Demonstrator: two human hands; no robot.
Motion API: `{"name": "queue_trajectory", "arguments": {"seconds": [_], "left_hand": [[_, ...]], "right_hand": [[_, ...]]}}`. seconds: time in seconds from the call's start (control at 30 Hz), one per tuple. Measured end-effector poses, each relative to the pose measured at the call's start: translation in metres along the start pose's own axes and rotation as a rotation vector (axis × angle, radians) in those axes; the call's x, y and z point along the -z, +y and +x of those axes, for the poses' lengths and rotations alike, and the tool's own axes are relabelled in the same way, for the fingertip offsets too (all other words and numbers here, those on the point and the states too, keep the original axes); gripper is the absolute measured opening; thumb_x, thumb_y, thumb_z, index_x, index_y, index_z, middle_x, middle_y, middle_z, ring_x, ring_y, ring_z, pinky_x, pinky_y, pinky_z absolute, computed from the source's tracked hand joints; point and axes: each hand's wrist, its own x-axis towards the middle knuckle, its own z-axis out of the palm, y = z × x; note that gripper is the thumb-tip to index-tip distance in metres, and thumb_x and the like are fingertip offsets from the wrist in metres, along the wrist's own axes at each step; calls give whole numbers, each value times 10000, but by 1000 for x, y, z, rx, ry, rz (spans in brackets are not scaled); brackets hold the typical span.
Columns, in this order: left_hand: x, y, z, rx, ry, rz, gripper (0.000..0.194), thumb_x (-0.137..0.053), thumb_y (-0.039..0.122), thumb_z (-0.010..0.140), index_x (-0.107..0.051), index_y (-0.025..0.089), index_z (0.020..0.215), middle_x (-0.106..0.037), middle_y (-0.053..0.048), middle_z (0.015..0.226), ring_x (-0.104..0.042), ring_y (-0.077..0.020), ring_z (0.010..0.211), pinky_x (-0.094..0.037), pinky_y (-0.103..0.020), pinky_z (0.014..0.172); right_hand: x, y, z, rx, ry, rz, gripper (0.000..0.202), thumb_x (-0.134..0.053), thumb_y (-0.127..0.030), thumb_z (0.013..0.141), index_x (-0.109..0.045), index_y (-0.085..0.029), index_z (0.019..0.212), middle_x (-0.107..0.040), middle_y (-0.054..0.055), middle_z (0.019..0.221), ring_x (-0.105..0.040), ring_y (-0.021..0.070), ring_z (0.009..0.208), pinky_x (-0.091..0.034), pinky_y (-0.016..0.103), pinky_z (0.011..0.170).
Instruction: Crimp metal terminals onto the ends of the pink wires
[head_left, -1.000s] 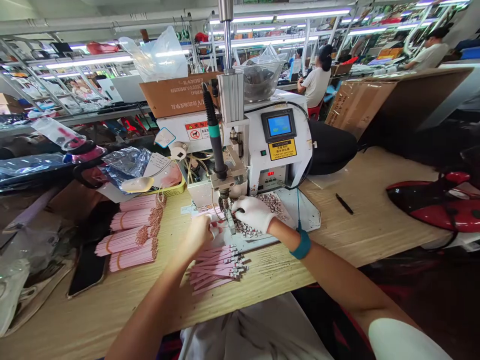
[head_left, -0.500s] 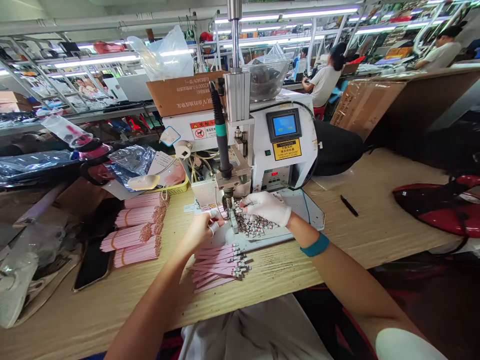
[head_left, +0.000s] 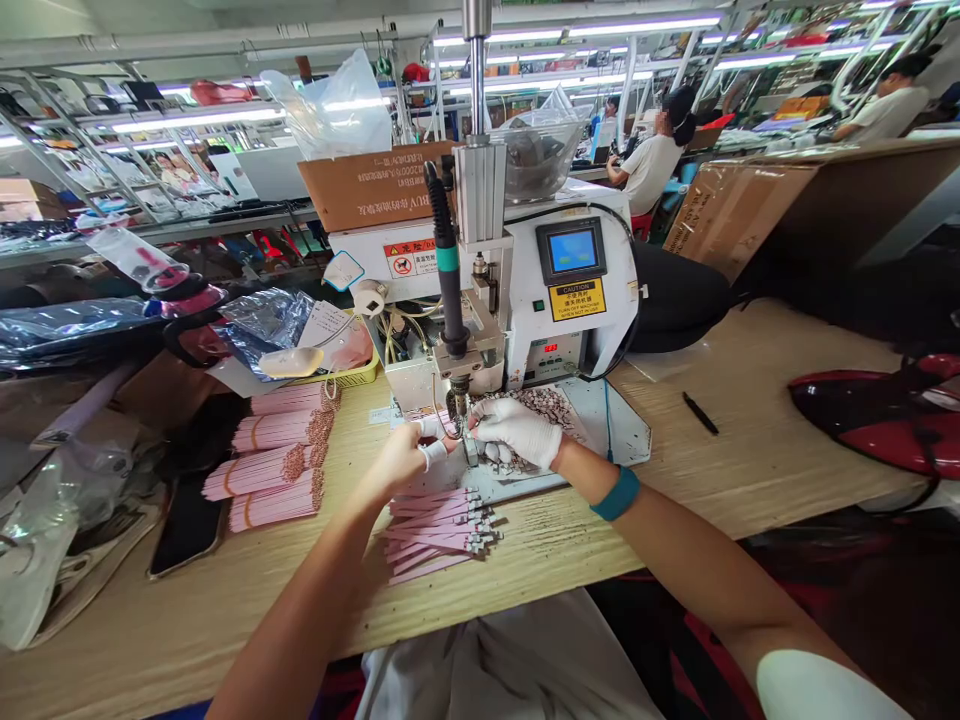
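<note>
My left hand (head_left: 409, 452), with white cots on two fingers, pinches a pink cable end just left of the soldering head (head_left: 456, 392) of a white bench machine (head_left: 525, 290). My right hand (head_left: 517, 430), in a white glove, has its fingertips at the head from the right, pinching something too small to make out, and rests over a heap of small metal connectors (head_left: 544, 405) on the machine's plate. A loose pile of finished pink cables (head_left: 435, 532) lies on the wooden bench just below my hands.
Bundled pink cables (head_left: 277, 460) lie to the left, beside a dark phone (head_left: 184, 530) and plastic bags. A black pen (head_left: 700, 412) and a red and black object (head_left: 885, 410) sit to the right. Cardboard boxes stand behind; other people work at the far benches.
My right hand went out to the connector heap and came back to the soldering head. My left hand stayed at the head with the cable.
</note>
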Motion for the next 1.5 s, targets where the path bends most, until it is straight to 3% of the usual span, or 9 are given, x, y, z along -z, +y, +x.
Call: {"name": "queue_trajectory", "arguments": {"seconds": [0.23,0.5,0.77,1.23,1.4,1.5], "left_hand": [[-3,-3,6,1,20,-11,277,-643,379,706,-530,139,625,-484,9,614,-356,-104,568,-285,-252,545],[-1,-3,9,-25,0,-79,191,-630,308,699,-598,125,653,-417,21,551,-399,-124,611,-322,-247,570],[1,-2,11,-2,-12,-114,196,-648,309,666,-597,120,660,-534,-18,703,-409,-108,626,-331,-240,579],[0,1,12,9,1,-108,215,-678,314,651,-620,107,657,-498,7,642,-360,-86,577,-278,-238,548],[4,5,5,51,-7,-107,248,-683,356,648,-638,114,681,-470,34,584,-316,-71,520,-243,-218,497],[10,7,-6,90,-73,12,236,-684,344,644,-675,117,706,-521,25,576,-377,-82,521,-295,-214,511]], "right_hand": [[-3,0,0,-22,18,7,154,-626,-154,714,-493,-175,787,-531,-83,527,-426,35,325,-269,133,268],[0,3,1,-20,23,-4,157,-619,-163,722,-486,-181,803,-520,-82,522,-429,43,333,-246,134,266],[-3,-4,-1,-35,43,-9,144,-604,-123,709,-495,-175,789,-506,-84,512,-449,45,336,-277,130,276],[-2,5,4,-34,17,5,171,-619,-160,730,-483,-183,831,-516,-79,552,-435,40,331,-248,125,260],[16,-9,-7,18,6,-119,146,-618,-192,772,-509,-159,864,-544,-48,591,-513,64,391,-372,135,296],[29,-18,-19,-21,-155,-205,192,-616,-268,795,-563,-135,923,-617,12,725,-586,88,456,-441,159,344]]}}
